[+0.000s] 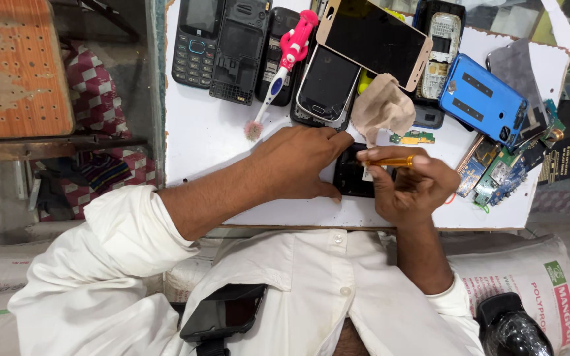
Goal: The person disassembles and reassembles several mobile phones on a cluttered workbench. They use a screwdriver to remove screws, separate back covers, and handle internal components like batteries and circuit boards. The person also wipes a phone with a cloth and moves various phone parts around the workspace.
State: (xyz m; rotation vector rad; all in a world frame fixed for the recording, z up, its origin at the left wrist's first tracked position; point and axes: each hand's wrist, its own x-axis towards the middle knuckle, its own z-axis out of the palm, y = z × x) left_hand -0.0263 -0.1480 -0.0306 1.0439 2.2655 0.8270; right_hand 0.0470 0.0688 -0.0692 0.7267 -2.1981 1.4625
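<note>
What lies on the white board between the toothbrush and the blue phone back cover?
In the head view, between the toothbrush and the blue back cover lie a dark-screened smartphone, a gold-rimmed screen panel and a crumpled beige cloth.

Colours on the white board [206, 142]

Orange tool [390, 161] over a black phone [351, 178]; pink-and-white toothbrush [288, 49], blue phone back [483, 99], beige cloth [382, 109], gold-rimmed black screen [374, 39], white sleeves [113, 244].

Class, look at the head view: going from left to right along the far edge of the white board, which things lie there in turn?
Black keypad phone → open black phone back shell → pink and white toothbrush → gold-rimmed phone screen → blue phone back cover → green circuit boards.
</note>
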